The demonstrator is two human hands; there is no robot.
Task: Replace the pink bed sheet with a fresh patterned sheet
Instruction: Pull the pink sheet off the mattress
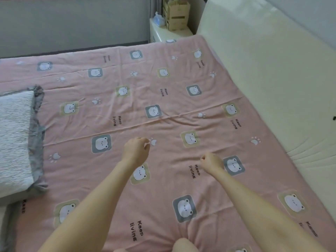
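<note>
Nearest me, a bare knee [183, 245] rests on the pink bear-printed fabric sheet [163, 99], spread flat between a white textured pillow [14, 135] at left and a cream padded board [272, 88] at right. Its bears and words point their tops right; a fold crease [163, 119] runs left to right. Left hand [136, 148] and right hand [211, 161] are curled mid-sheet; I cannot tell if they pinch cloth. A brown cardboard box [177, 13] stands far.

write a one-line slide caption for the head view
Left hand and right hand curled over a pink bear-print sheet spread flat, beside a white textured pillow.
</note>
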